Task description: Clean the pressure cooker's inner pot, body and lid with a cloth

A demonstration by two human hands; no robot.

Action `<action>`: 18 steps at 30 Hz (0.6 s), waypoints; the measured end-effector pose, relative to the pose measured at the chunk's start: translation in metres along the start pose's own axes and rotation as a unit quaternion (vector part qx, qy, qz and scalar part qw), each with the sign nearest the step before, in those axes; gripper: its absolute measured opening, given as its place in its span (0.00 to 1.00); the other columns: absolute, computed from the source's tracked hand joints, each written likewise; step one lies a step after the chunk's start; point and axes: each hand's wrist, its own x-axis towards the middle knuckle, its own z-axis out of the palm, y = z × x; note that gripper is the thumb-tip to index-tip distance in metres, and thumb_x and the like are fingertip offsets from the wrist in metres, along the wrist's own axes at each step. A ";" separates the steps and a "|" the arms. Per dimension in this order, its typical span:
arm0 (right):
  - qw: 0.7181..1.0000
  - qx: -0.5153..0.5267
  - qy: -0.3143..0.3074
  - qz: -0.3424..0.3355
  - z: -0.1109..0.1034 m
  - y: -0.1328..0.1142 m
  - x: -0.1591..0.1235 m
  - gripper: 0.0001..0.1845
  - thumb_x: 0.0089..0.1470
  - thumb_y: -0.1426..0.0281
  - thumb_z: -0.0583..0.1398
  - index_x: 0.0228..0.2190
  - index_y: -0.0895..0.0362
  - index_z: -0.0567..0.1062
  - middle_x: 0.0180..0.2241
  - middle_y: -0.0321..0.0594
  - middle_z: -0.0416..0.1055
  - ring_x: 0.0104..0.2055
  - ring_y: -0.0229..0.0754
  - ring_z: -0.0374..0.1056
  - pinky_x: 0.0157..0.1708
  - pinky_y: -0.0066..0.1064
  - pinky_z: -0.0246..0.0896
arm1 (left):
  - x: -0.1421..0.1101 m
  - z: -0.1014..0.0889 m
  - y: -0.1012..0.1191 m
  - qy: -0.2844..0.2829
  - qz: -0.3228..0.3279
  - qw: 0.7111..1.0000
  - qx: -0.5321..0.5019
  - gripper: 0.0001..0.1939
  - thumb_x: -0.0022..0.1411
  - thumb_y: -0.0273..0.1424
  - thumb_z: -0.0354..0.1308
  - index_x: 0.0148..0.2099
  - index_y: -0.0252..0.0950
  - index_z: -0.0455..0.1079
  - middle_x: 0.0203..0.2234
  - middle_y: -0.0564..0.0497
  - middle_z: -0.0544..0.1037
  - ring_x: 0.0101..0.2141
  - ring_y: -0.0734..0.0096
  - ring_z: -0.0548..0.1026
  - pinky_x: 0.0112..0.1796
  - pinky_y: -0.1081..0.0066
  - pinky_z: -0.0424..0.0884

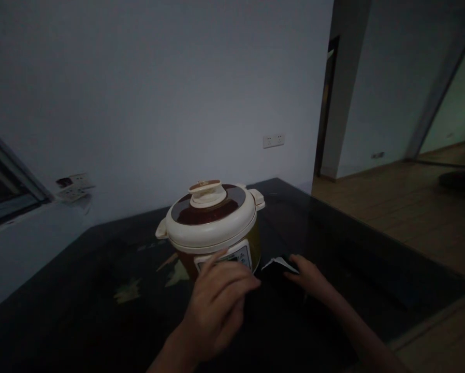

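Note:
An electric pressure cooker [213,223] with a cream rim, a dark red lid top and a knob stands upright on the dark table. Its control panel [242,256] faces me, partly hidden behind my left hand [219,303]. That hand is raised in front of the cooker, fingers loosely bent and thumb apart, with nothing visible in it. To the right of the cooker's base, my right hand [306,274] pinches a thin, creased white sheet [279,263] close to the tabletop. Whether the sheet is paper or cloth, I cannot tell.
The glossy black table [314,233] reaches the wall, its right edge bordering the wooden floor [395,207]. A wall socket [273,140] is behind the cooker; more sockets [75,186] sit near the window [7,181] at left. Light patches [127,291] show on the tabletop.

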 end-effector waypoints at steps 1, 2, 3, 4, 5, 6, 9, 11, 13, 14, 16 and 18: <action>1.000 0.025 0.006 -0.010 -0.004 -0.003 -0.005 0.11 0.51 0.69 0.59 0.39 0.56 0.73 0.41 0.46 0.75 0.43 0.48 0.73 0.43 0.37 0.68 | -0.001 0.006 0.006 -0.024 -0.001 0.999 -0.028 0.19 0.59 0.17 0.49 0.49 0.36 0.68 0.38 0.50 0.79 0.42 0.73 0.76 0.58 0.63 0.62; 0.998 0.064 0.018 -0.023 -0.008 -0.007 -0.012 0.11 0.52 0.68 0.57 0.39 0.55 0.73 0.40 0.44 0.76 0.43 0.47 0.73 0.42 0.36 0.69 | -0.002 0.011 0.011 -0.038 -0.013 0.998 -0.052 0.18 0.59 0.17 0.49 0.49 0.36 0.68 0.38 0.49 0.79 0.42 0.73 0.76 0.56 0.65 0.65; 0.993 0.107 0.034 -0.036 -0.013 -0.013 -0.020 0.11 0.53 0.66 0.56 0.39 0.54 0.73 0.39 0.42 0.76 0.43 0.47 0.73 0.42 0.36 0.70 | -0.003 0.016 0.015 -0.040 -0.033 0.996 -0.067 0.18 0.59 0.17 0.50 0.49 0.36 0.68 0.38 0.48 0.79 0.42 0.73 0.76 0.54 0.68 0.67; 0.978 0.194 0.066 -0.049 -0.019 -0.021 -0.029 0.11 0.52 0.65 0.57 0.38 0.53 0.73 0.38 0.41 0.76 0.42 0.48 0.74 0.41 0.37 0.71 | -0.005 0.020 0.019 -0.032 -0.057 0.995 -0.070 0.18 0.59 0.17 0.50 0.49 0.36 0.68 0.40 0.47 0.79 0.44 0.73 0.76 0.52 0.70 0.69; 0.954 0.281 0.080 -0.068 -0.024 -0.031 -0.038 0.11 0.50 0.63 0.59 0.37 0.52 0.73 0.37 0.40 0.77 0.42 0.49 0.74 0.40 0.36 0.71 | -0.006 0.024 0.022 -0.016 -0.077 0.995 -0.061 0.18 0.59 0.18 0.51 0.50 0.36 0.68 0.41 0.46 0.79 0.46 0.72 0.75 0.52 0.70 0.69; 0.933 0.340 0.089 -0.079 -0.029 -0.042 -0.046 0.12 0.50 0.61 0.61 0.37 0.51 0.73 0.36 0.38 0.77 0.42 0.49 0.74 0.40 0.36 0.72 | -0.008 0.026 0.025 0.001 -0.087 0.995 -0.042 0.18 0.59 0.18 0.51 0.50 0.36 0.67 0.43 0.45 0.78 0.48 0.71 0.74 0.53 0.69 0.69; 0.885 0.426 0.166 -0.087 -0.036 -0.080 -0.060 0.16 0.50 0.58 0.62 0.41 0.50 0.73 0.40 0.39 0.77 0.44 0.48 0.74 0.42 0.35 0.72 | -0.012 0.030 0.033 0.017 -0.055 0.997 0.056 0.22 0.57 0.19 0.52 0.53 0.36 0.66 0.46 0.44 0.77 0.53 0.67 0.72 0.58 0.61 0.65; 0.870 0.444 0.195 -0.086 -0.035 -0.106 -0.063 0.19 0.51 0.57 0.62 0.44 0.49 0.73 0.45 0.41 0.76 0.48 0.49 0.72 0.45 0.37 0.71 | -0.013 0.030 0.037 -0.026 -0.045 0.989 0.137 0.27 0.55 0.21 0.53 0.59 0.33 0.63 0.52 0.39 0.74 0.58 0.60 0.67 0.58 0.56 0.64; 0.857 0.471 0.177 -0.113 -0.032 -0.130 -0.062 0.22 0.55 0.54 0.59 0.49 0.48 0.72 0.52 0.42 0.73 0.54 0.50 0.69 0.51 0.39 0.69 | -0.012 0.031 0.035 -0.059 -0.071 0.973 0.212 0.34 0.55 0.21 0.53 0.65 0.28 0.56 0.60 0.34 0.66 0.63 0.51 0.59 0.57 0.51 0.65; 0.846 0.490 0.149 -0.148 -0.031 -0.142 -0.060 0.24 0.57 0.53 0.57 0.53 0.48 0.70 0.55 0.42 0.70 0.58 0.48 0.66 0.54 0.40 0.66 | -0.012 0.031 0.032 -0.058 -0.092 0.965 0.240 0.36 0.55 0.21 0.53 0.67 0.26 0.52 0.62 0.32 0.62 0.65 0.48 0.55 0.56 0.49 0.65; 0.817 0.513 0.063 -0.257 -0.033 -0.164 -0.057 0.28 0.62 0.53 0.51 0.61 0.47 0.61 0.62 0.39 0.62 0.64 0.44 0.57 0.61 0.40 0.57 | -0.011 0.028 0.019 -0.027 -0.131 0.954 0.268 0.39 0.56 0.20 0.52 0.69 0.27 0.45 0.64 0.30 0.58 0.66 0.46 0.51 0.56 0.46 0.64; 0.788 0.491 -0.016 -0.372 -0.039 -0.182 -0.052 0.32 0.63 0.54 0.50 0.65 0.45 0.50 0.67 0.35 0.50 0.69 0.41 0.45 0.66 0.40 0.45 | -0.009 0.019 0.001 0.023 -0.162 0.952 0.257 0.38 0.58 0.21 0.52 0.69 0.29 0.44 0.64 0.30 0.58 0.65 0.47 0.52 0.58 0.45 0.61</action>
